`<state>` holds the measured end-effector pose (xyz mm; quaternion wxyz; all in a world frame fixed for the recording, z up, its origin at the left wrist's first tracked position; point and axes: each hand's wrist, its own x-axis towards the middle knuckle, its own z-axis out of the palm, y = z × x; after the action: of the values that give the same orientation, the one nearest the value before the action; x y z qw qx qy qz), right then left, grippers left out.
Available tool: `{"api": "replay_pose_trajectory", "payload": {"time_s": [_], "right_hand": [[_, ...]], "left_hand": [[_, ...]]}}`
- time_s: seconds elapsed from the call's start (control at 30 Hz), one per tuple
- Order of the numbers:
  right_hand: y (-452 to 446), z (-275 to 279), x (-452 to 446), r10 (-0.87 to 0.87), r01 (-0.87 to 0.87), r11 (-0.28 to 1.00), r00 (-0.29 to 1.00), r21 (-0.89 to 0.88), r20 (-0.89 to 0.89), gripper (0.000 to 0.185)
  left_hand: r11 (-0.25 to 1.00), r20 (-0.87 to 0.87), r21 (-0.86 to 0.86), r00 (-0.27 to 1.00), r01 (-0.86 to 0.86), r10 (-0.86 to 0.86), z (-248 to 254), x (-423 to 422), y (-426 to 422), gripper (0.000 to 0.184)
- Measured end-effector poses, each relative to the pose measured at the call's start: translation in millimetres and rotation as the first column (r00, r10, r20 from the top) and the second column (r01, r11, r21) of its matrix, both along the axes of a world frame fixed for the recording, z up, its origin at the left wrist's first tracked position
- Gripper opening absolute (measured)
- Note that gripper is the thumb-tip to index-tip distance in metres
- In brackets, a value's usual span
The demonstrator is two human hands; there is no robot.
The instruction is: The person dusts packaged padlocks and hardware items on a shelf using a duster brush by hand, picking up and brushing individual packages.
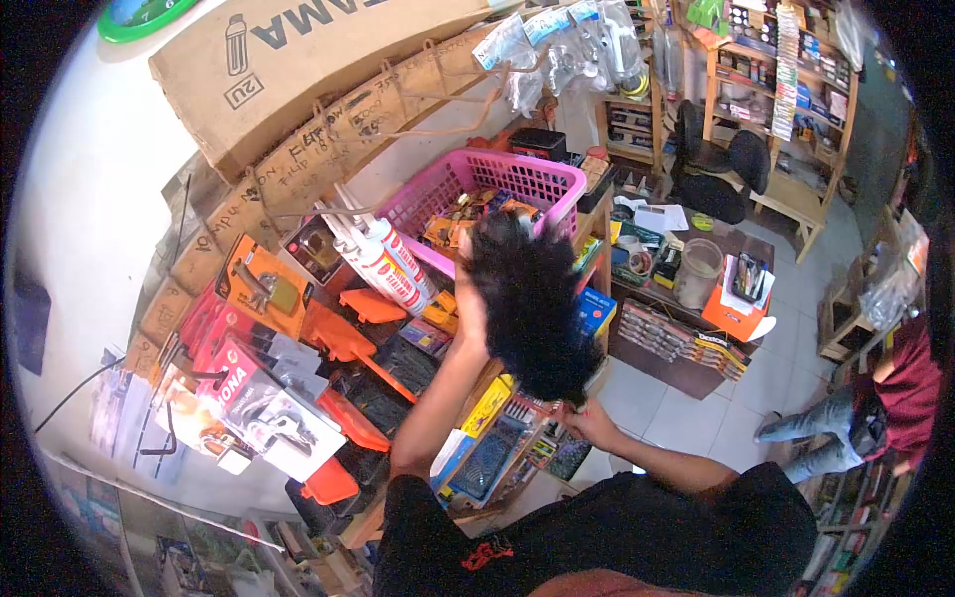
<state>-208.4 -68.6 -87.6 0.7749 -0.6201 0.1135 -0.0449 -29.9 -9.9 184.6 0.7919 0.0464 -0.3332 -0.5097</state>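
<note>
A black feather duster [532,308], bushy and dark, is held up in front of me near the middle of the view. My right hand [593,426] is closed round its short handle at the lower end. My left hand [470,294] is raised beside the feathers, close to the near side of a pink plastic basket [438,169]. The feathers hide most of its fingers, so I cannot tell whether it touches the basket or the duster. Small orange and yellow packets [443,231] lie in the basket. White sealant tubes [383,264] stand left of my left hand.
Carded goods [284,393] hang at the left beside orange and black trays [373,358]. A cardboard box [298,70] is above. A desk with a clear plastic tub [699,269], a black chair [721,164] and stocked shelves are behind. Another person [875,418] stands at right.
</note>
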Motion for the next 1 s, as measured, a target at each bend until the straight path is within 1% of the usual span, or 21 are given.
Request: {"api": "replay_pose_trajectory", "payload": {"time_s": [0.07, 0.1, 0.17, 0.2, 0.27, 0.3, 0.33, 0.4, 0.5, 0.57, 0.6, 0.63, 0.67, 0.7, 0.77, 0.8, 0.83, 0.87, 0.93, 0.97, 1.0], "right_hand": [[-8, -13, 18, -0.024, 0.029, 0.996, 0.998, -0.08, 0.061, 0.012], [-6, 1, 17, 0.005, -0.005, 1.0, 0.996, -0.004, 0.092, 0.015], [-3, -40, 22, 0.016, -0.013, 0.995, 0.999, -0.097, 0.04, 0.016], [0, -66, 22, 0.022, -0.02, 0.989, 1.0, -0.144, 0.012, 0.017], [16, -121, 6, -0.039, 0.045, 0.991, 0.998, -0.125, 0.047, 0.017], [17, -119, 1, -0.045, 0.048, 0.995, 0.998, -0.09, 0.041, 0.018], [19, -118, -4, -0.051, 0.053, 0.997, 0.998, -0.055, 0.035, 0.018], [26, -64, -22, -0.014, 0.016, 0.997, 1.0, 0.075, -0.023, 0.018], [23, -57, -11, -0.09, 0.088, 0.99, 0.996, 0.111, 0.013, 0.011], [14, -6, 0, -0.061, 0.056, 0.996, 0.995, 0.069, 0.08, 0.012], [10, 19, 5, -0.047, 0.041, 0.998, 0.992, 0.047, 0.114, 0.013], [6, 18, 10, -0.016, 0.015, 1.0, 0.995, 0.01, 0.098, 0.014], [2, 19, 14, 0.014, -0.012, 1.0, 0.997, -0.026, 0.081, 0.014], [0, 30, 13, 0.082, -0.081, 0.995, 0.996, -0.064, 0.017, 0.015], [12, 45, 5, 0.115, -0.115, 0.992, 0.993, 0.049, 0.011, 0.018], [18, 46, 1, 0.133, -0.133, 0.985, 0.991, 0.105, 0.01, 0.02], [23, 29, -2, 0.117, -0.117, 0.993, 0.993, 0.029, 0.002, 0.025], [26, 15, -9, 0.138, -0.137, 0.99, 0.99, 0.039, -0.015, 0.025], [33, -2, -21, 0.18, -0.177, 0.982, 0.982, 0.059, -0.049, 0.026], [36, -23, -25, 0.173, -0.167, 0.982, 0.983, 0.09, -0.056, 0.026], [34, -18, -23, 0.198, -0.193, 0.98, 0.977, 0.054, -0.084, 0.026]], "left_hand": [[0.918, 0.205, 0.222, 0.936, -0.328, 0.285, 21, -21, 6, 0.063], [0.893, 0.188, 0.259, 0.926, -0.367, 0.326, 22, -22, 6, 0.065], [0.833, 0.158, 0.334, 0.897, -0.442, 0.412, 22, -22, 6, 0.069], [0.857, 0.256, 0.279, 0.893, -0.434, 0.369, 19, -17, 7, 0.071], [0.901, 0.445, 0.168, 0.846, -0.401, 0.293, 11, -4, 9, 0.074], [0.787, 0.438, 0.277, 0.801, -0.552, 0.408, 19, -18, 7, 0.077], [0.738, 0.538, 0.247, 0.723, -0.628, 0.434, 23, -19, 8, 0.082], [0.755, 0.503, 0.3, 0.769, -0.584, 0.395, 23, -16, 10, 0.082], [0.836, 0.405, 0.275, 0.845, -0.475, 0.347, 17, -11, 8, 0.08], [0.949, 0.096, 0.208, 0.971, -0.236, 0.22, 6, -3, 7, 0.078], [0.982, -0.055, 0.145, 0.99, -0.119, 0.128, 3, 0, 6, 0.079], [0.906, 0.204, 0.222, 0.926, -0.36, 0.318, 8, -6, 8, 0.078], [0.767, 0.462, 0.261, 0.774, -0.586, 0.434, 13, -11, 10, 0.078], [0.752, 0.484, 0.257, 0.754, -0.608, 0.444, 10, -6, 11, 0.079], [0.875, 0.301, 0.236, 0.888, -0.422, 0.347, 10, -5, 11, 0.08], [0.966, 0.093, 0.166, 0.978, -0.2, 0.186, 14, -7, 10, 0.081], [0.98, 0.048, 0.149, 0.991, -0.132, 0.126, 14, -7, 9, 0.083], [0.989, 0.003, 0.131, 0.998, -0.064, 0.064, 14, -7, 9, 0.084], [0.93, 0.223, 0.271, 0.956, -0.247, 0.189, 9, -4, 8, 0.087], [0.814, 0.359, 0.355, 0.871, -0.459, 0.335, 12, -10, 4, 0.088], [0.839, 0.323, 0.351, 0.894, -0.417, 0.309, 10, -5, 4, 0.085]]}}
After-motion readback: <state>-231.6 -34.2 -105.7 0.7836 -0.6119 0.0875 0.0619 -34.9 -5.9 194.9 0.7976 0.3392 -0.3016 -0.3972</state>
